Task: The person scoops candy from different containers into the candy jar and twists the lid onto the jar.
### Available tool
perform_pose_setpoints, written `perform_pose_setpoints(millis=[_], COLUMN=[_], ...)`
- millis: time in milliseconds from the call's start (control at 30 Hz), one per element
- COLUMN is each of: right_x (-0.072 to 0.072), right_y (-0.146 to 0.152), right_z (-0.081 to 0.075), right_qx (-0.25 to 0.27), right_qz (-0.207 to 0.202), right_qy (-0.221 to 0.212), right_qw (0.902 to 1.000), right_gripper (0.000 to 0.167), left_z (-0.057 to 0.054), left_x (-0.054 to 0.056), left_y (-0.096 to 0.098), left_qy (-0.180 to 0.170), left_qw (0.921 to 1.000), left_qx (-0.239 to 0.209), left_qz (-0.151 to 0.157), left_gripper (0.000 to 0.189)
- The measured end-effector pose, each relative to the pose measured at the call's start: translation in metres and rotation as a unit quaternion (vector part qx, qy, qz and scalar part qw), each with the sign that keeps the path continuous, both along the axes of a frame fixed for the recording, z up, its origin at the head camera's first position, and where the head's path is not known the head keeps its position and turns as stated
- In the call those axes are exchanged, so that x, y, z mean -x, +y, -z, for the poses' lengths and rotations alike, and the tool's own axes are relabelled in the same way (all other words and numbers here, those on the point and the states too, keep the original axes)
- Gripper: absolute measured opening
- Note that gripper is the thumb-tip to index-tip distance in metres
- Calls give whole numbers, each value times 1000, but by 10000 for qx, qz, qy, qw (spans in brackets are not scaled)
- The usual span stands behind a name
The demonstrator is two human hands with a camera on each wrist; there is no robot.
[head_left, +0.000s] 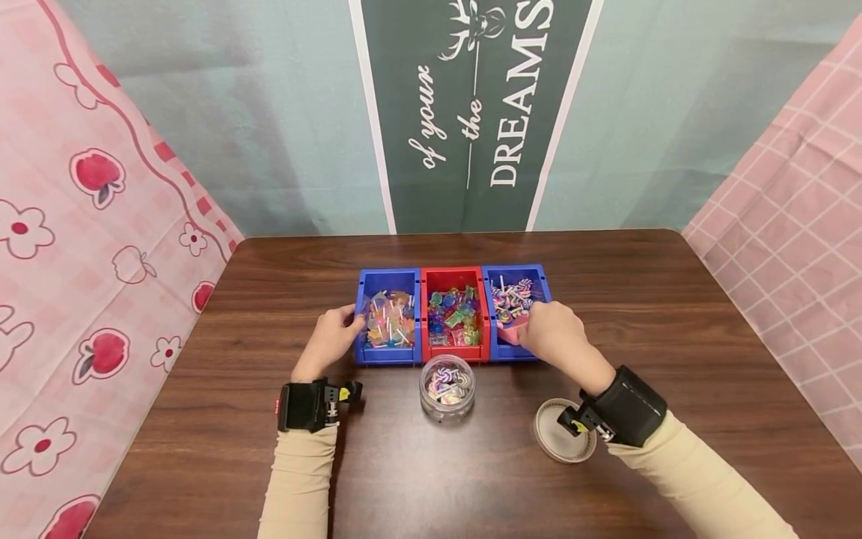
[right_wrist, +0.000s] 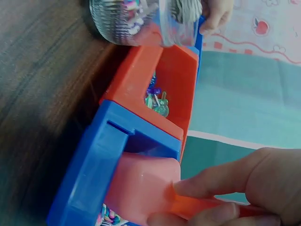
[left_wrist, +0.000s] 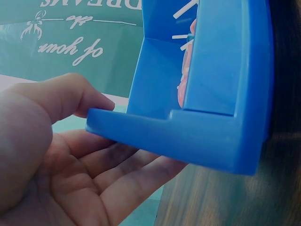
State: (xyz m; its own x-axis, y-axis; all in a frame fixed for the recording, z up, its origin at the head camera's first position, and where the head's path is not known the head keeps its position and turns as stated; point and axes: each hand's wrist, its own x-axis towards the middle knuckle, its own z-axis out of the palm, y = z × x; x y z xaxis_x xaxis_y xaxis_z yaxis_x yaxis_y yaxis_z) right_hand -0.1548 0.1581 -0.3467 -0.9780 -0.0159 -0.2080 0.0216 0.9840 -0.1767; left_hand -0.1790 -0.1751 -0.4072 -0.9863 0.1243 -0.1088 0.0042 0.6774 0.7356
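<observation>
My left hand [head_left: 328, 338] grips the side wall of the left blue bin [left_wrist: 211, 139], thumb over the rim and fingers beneath it in the left wrist view. That bin contains small lollipop charms in pale wrappers. With my right hand [head_left: 557, 335] I hold a pink scoop [right_wrist: 141, 186] by its handle, its bowl down inside the right blue bin [right_wrist: 89, 169]. Swirl lollipop charms [head_left: 513, 293] lie in this bin around the scoop. The scoop's contents are hidden by its back.
Between the blue bins sits a red bin [head_left: 455, 353] of shiny wrapped candy charms. In front of it stands an uncapped clear jar [head_left: 447, 413] with swirl charms inside. A round lid [head_left: 554, 443] lies on the brown table [head_left: 431, 494], under the right wrist in the head view.
</observation>
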Motion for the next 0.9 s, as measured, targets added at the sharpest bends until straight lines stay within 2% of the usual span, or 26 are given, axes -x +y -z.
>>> perform_pose_setpoints(millis=[200, 400, 500, 600, 900], right_x=[-9, -13, -14, -15, -8], right_y=[-4, -2, 2, 7, 16], right_z=[10, 23, 27, 26, 12], right_qx=[18, 177, 317, 427, 437], right_qz=[145, 196, 189, 204, 287], right_qy=[614, 1423, 1550, 1424, 461], right_qw=[9980, 9895, 9872, 9887, 9976], right_gripper=[24, 32, 36, 40, 38], left_z=[0, -1, -1, -1, 1], left_x=[0, 0, 0, 1, 1], left_y=[0, -1, -1, -2, -1], left_qy=[5, -36, -31, -18, -121], left_qw=[10000, 10000, 10000, 10000, 9997], left_qx=[38, -36, -48, -24, -146], left_qz=[-6, 30, 39, 34, 122], left_gripper=[42, 42, 41, 40, 40])
